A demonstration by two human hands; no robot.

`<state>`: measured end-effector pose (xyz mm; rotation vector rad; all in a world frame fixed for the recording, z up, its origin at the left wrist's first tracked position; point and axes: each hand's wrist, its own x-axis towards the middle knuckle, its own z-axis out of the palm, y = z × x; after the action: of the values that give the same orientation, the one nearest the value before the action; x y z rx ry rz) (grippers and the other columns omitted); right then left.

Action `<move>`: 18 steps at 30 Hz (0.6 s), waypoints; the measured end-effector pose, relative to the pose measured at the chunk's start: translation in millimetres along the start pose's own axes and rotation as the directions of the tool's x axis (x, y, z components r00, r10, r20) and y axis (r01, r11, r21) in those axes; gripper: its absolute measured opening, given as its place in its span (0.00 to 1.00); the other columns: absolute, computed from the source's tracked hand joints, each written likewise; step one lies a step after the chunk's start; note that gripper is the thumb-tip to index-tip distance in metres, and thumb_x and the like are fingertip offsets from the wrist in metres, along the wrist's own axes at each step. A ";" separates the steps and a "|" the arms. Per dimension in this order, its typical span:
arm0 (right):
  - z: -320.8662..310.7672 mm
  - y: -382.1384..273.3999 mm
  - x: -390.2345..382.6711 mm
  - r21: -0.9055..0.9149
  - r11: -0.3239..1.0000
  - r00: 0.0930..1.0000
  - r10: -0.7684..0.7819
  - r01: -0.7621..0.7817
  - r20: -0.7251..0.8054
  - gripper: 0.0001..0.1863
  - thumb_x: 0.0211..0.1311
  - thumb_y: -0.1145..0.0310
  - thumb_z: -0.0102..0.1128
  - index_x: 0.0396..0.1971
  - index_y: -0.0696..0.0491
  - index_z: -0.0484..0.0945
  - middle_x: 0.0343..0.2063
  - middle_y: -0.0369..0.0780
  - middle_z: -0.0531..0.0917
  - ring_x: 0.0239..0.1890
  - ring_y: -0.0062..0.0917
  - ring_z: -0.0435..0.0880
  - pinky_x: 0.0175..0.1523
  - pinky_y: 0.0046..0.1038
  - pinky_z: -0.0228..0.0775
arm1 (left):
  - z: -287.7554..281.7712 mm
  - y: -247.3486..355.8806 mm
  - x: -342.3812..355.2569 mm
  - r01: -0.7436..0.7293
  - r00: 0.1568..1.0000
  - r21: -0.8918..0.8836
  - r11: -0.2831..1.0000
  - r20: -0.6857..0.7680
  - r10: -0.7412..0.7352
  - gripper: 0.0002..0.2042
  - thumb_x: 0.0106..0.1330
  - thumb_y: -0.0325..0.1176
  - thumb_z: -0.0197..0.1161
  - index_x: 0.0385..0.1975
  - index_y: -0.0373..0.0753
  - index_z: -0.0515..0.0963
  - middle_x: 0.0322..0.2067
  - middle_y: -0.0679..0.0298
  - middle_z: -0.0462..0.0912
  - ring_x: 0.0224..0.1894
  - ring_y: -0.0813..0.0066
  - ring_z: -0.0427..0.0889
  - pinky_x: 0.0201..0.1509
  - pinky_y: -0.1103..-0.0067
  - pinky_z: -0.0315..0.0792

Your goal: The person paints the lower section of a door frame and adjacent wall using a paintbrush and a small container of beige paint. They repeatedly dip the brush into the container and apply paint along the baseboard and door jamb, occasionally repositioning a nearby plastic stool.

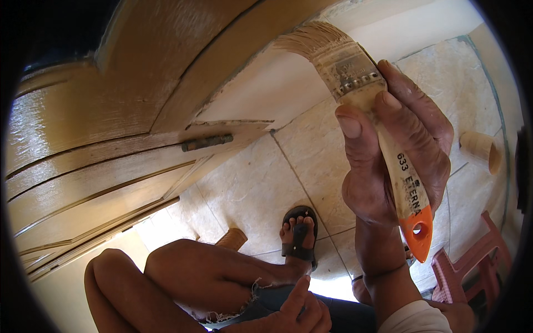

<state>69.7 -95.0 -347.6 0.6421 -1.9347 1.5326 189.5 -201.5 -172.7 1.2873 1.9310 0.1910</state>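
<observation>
The floor has pale, mottled tiles with darker joints. On it lie a tan tube at the right and a brown cylinder, partly hidden; a pink stool and a sandalled foot rest there too.

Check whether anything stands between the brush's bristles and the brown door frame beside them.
Nothing visible does. The right hand grips the brush behind its bristles, which reach the frame in view; actual contact is hard to tell. The left hand is well below, clear of them.
</observation>
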 end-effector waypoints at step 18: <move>-12.5 19.7 15.3 -0.150 0.981 0.988 -0.134 0.121 -0.076 0.12 0.64 0.74 0.72 0.43 0.64 0.82 0.42 0.50 0.85 0.51 0.45 0.88 0.60 0.43 0.81 | -12.9 -1.6 -0.6 -0.020 0.999 -0.025 0.999 0.035 0.020 0.18 0.70 0.42 0.52 0.46 0.36 0.82 0.46 0.54 0.83 0.54 0.54 0.81 0.67 0.39 0.65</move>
<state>47.1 -78.6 -348.4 0.6143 -1.8826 1.3064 179.8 -199.0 -164.4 1.2861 1.8809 0.2001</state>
